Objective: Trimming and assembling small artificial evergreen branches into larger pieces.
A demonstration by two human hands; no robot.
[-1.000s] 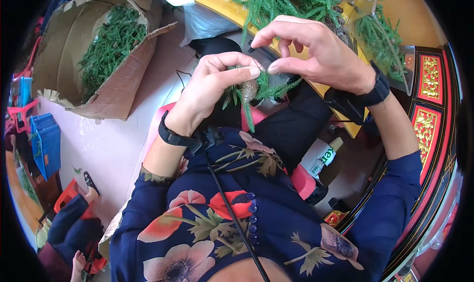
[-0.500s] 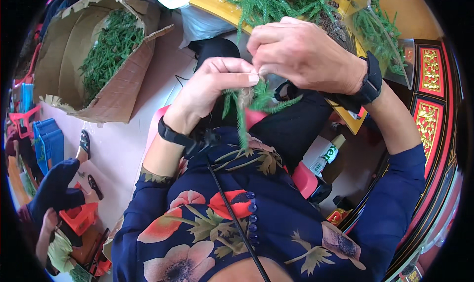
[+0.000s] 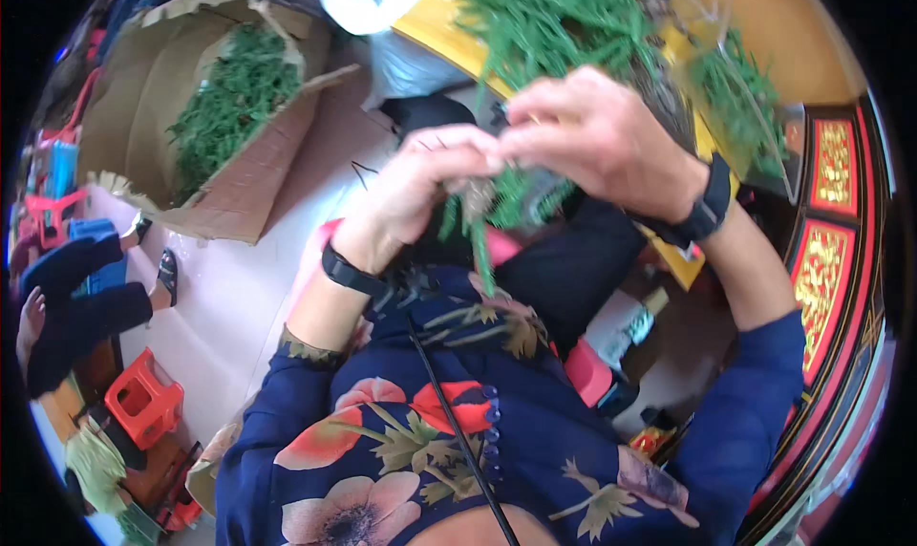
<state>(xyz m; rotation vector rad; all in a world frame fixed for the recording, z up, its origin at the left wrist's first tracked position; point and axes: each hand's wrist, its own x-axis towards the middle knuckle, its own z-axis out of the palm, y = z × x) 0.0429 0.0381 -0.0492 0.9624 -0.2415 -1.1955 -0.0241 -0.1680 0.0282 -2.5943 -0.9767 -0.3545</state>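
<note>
Sprig place: a green sprig [image 3: 485,240] with a brown cone-like piece [image 3: 478,198] is held to the right of the cardboard box [image 3: 263,178], over the lap.
Sprig axis: the long axis is set roughly front to back, with the pinched end turned away from the body; the longest frond is pointed toward the torso, while other fronds are spread rightward, away from the box.
Left hand [image 3: 413,185]: the sprig's upper end is pinched between thumb and fingers, on the side nearer the box.
Right hand [image 3: 611,149]: the fingers are curled in close by the left fingertips, on the side farther from the box; whether anything is gripped cannot be told through the blur.
Edges: the yellow board [image 3: 435,25] is seen to the right of the box, its near edge slanted beyond the hands and a pile of greenery [image 3: 554,25] borne on it.
Open room: between the box and the left forearm, a stretch of pale floor [image 3: 229,293] is shown.
</note>
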